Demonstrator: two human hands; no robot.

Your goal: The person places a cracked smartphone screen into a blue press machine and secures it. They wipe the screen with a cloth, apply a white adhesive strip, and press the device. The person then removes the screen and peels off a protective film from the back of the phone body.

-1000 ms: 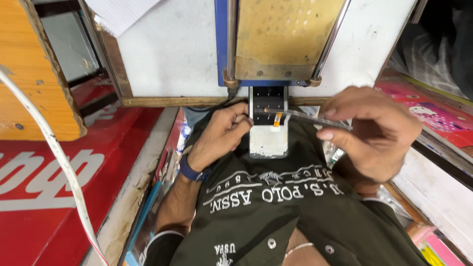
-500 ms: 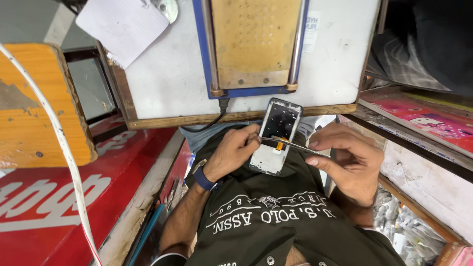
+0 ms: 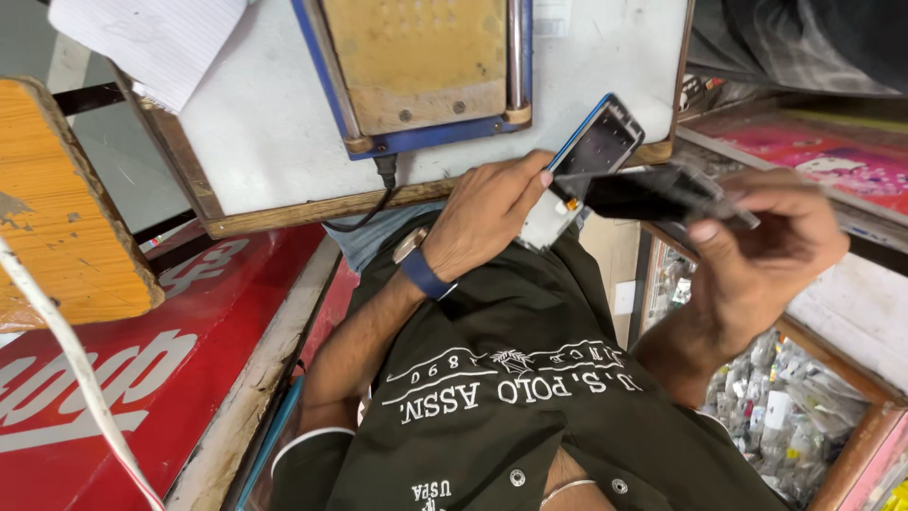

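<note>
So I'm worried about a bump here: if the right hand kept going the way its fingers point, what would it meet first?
Probably the phone body held in the left hand. The right hand points left, and the dark screen panel it holds already reaches the phone, though depth is hard to judge.

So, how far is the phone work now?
Done: the dark screen panel looks lifted off the phone body. In hand: the left hand grips the body, and the right hand holds the panel. Left: the two parts are apart.
</note>
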